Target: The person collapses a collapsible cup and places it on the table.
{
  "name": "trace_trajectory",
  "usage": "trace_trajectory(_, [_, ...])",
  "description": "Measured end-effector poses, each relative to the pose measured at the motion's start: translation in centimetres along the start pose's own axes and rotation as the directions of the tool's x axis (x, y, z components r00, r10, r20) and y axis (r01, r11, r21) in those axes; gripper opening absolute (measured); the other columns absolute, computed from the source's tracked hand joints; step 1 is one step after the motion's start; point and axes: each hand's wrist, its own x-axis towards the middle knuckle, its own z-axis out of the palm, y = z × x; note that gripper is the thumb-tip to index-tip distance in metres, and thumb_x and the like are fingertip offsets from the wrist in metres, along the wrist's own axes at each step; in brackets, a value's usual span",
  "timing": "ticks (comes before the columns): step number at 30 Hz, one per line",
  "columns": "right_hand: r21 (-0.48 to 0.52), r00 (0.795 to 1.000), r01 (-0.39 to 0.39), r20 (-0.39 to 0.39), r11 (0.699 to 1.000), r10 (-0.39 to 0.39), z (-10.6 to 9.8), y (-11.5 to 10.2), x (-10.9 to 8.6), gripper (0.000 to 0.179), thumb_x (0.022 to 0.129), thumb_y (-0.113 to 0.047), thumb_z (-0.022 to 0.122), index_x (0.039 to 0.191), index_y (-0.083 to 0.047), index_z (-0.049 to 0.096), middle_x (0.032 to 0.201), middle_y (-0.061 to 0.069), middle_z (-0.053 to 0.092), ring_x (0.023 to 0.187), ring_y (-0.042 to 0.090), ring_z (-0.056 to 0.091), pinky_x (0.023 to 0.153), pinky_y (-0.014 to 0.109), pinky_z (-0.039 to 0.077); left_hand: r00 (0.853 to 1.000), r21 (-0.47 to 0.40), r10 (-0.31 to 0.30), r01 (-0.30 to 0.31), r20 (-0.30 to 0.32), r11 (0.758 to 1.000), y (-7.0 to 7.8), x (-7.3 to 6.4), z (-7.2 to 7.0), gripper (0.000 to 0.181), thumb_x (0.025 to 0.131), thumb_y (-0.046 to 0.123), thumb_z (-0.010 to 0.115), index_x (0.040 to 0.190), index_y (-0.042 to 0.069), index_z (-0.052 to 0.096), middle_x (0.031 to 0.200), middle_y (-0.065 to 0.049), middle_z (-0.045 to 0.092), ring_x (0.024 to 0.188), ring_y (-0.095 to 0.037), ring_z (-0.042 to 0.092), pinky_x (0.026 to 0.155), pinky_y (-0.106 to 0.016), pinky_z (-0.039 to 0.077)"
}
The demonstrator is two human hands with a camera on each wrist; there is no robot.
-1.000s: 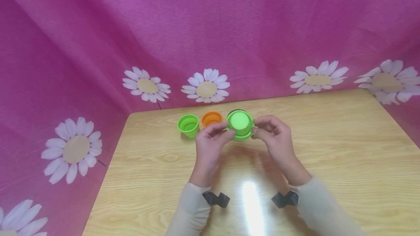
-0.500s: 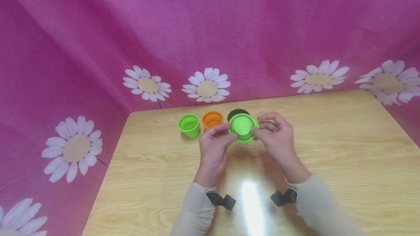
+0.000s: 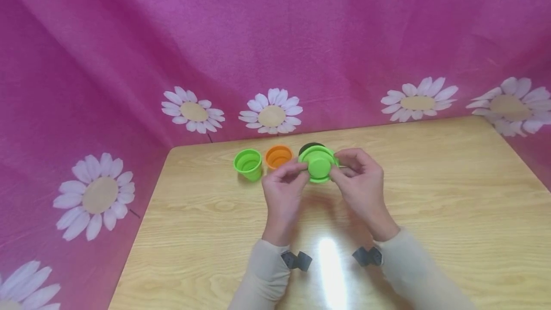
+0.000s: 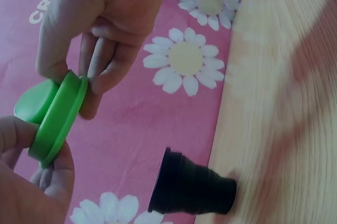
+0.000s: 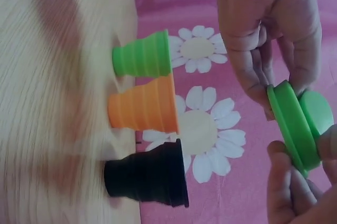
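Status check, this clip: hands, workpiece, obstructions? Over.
Left grip, right grip: both pinching green cup. Green cup partly collapsed, off the table. Black cup stands beyond; nothing visibly blocking.

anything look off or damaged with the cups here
I see no damage or spill. The held green cup looks different: it's partly collapsed, base toward the head camera, while the other green cup, orange cup and black cup stand upright, extended, on the table.

Wood table (image 3: 452, 195); pink cloth (image 3: 327, 37) behind, daisies (image 3: 270, 116) printed white. Standing upright in a row: green cup (image 3: 248, 169), orange cup (image 3: 279, 157), black cup (image 5: 147, 175).
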Motion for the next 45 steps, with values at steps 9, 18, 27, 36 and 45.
trace_trajectory(9, [-0.075,0.974,0.200,0.125,0.977,-0.189,-0.3,0.2,0.5,0.030,0.083,0.022,0.060,0.106,0.007,0.073,0.128,0.017,0.065,0.110,0.021,0.066,0.080,0.025,0.060,0.991,0.020,0.057,-0.060,0.124,0.998,0.6,0.5,-1.0,0.018,0.090,-0.003,0.072,0.108,-0.004,0.075,0.114,-0.013,0.072,0.111,-0.024,0.067,0.095,-0.035,0.055])
trace_trajectory(18, [-0.295,0.910,0.393,0.264,0.871,-0.320,-0.6,0.4,0.9,0.034,0.084,0.016,0.063,0.110,-0.003,0.075,0.125,0.014,0.066,0.100,0.026,0.069,0.076,0.019,0.058,0.974,0.224,0.107,-0.151,0.199,0.963,1.1,0.8,-1.0,0.021,0.090,-0.009,0.068,0.106,0.001,0.077,0.119,-0.015,0.070,0.109,-0.025,0.068,0.086,-0.031,0.059])
trace_trajectory(27, [-0.383,0.862,0.503,0.291,0.775,-0.415,-0.7,0.3,1.2,0.029,0.081,0.010,0.065,0.106,0.000,0.076,0.114,0.019,0.068,0.090,0.030,0.068,0.073,0.040,0.062,0.925,0.373,0.269,-0.358,0.270,0.856,1.1,1.1,-0.9,0.022,0.087,-0.009,0.066,0.104,-0.001,0.077,0.112,-0.014,0.073,0.094,-0.022,0.073,0.081,-0.026,0.059])
trace_trajectory(36, [-0.508,0.774,0.633,0.415,0.584,-0.478,-0.6,-0.6,1.1,0.029,0.082,0.003,0.063,0.110,0.006,0.071,0.111,0.024,0.063,0.094,0.038,0.059,0.077,0.046,0.059,0.830,0.449,0.488,-0.558,0.272,0.698,0.6,0.9,-0.3,0.023,0.081,-0.012,0.064,0.100,-0.007,0.076,0.102,-0.018,0.073,0.081,-0.022,0.073,0.078,-0.021,0.059])
trace_trajectory(45, [-0.479,0.856,0.509,0.368,0.715,-0.363,-1.0,-1.5,1.0,0.028,0.081,0.008,0.067,0.107,0.004,0.075,0.107,0.018,0.067,0.092,0.030,0.066,0.072,0.039,0.062,0.864,0.483,0.437,-0.503,0.252,0.717,0.8,0.6,-0.2,0.022,0.084,-0.010,0.060,0.098,-0.006,0.077,0.102,-0.015,0.073,0.084,-0.021,0.072,0.077,-0.022,0.060])
